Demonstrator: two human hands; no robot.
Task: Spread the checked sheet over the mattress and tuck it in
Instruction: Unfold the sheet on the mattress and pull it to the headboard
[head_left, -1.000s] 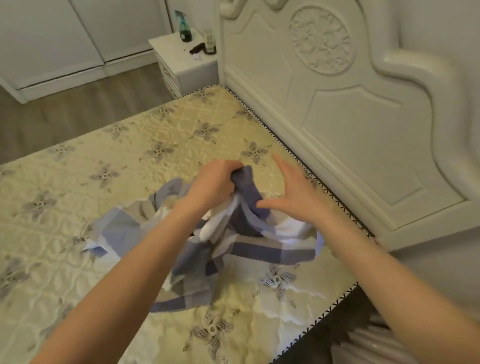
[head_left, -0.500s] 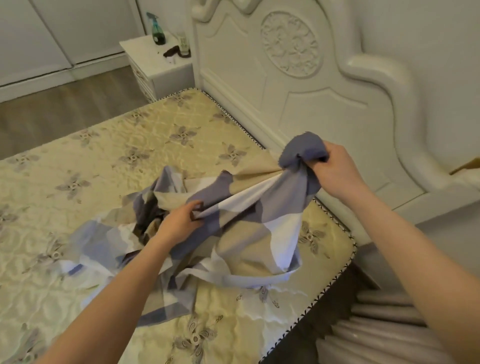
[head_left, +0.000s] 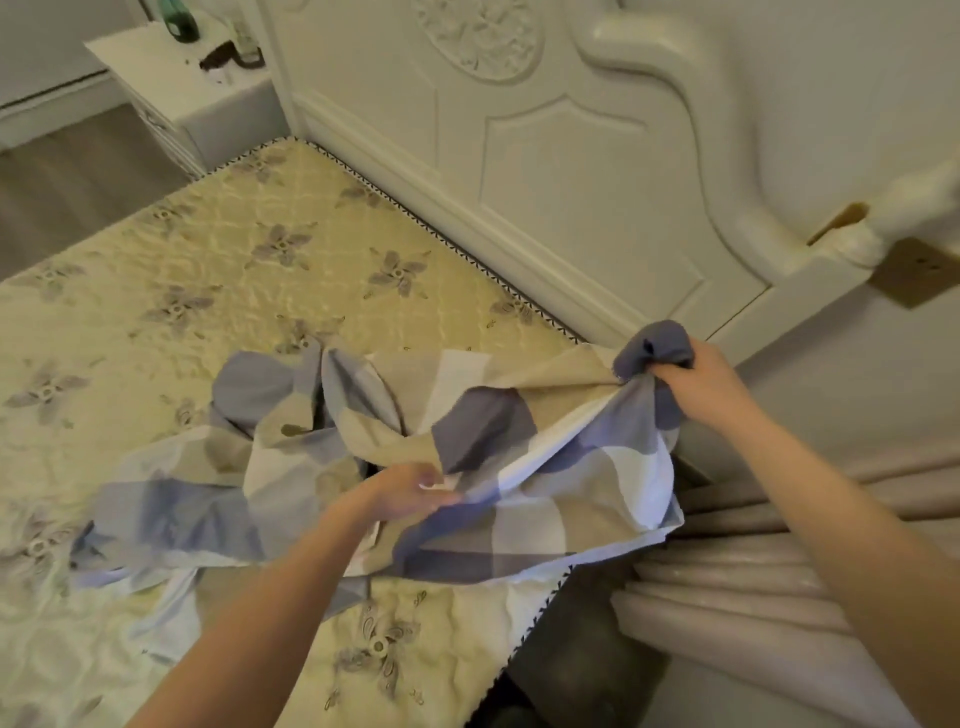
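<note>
The checked sheet (head_left: 322, 467), in blue, beige and white squares, lies bunched on the near right part of the yellow quilted mattress (head_left: 208, 291). My right hand (head_left: 698, 382) is shut on a blue corner of the sheet, held up beside the mattress corner by the headboard. My left hand (head_left: 410, 493) pinches the sheet's edge lower down, near the middle of the bundle. The cloth is stretched between both hands, and part of it hangs over the mattress's right edge.
A white carved headboard (head_left: 571, 171) runs along the far side. A white nightstand (head_left: 197, 98) with a green spray bottle (head_left: 179, 21) stands at the back left. Ribbed grey cushioning (head_left: 753, 587) lies on the floor to the right of the bed.
My right hand has carried the blue corner out to the right, past the mattress corner. The sheet has opened wider between my hands, and my left hand has shifted along the edge.
</note>
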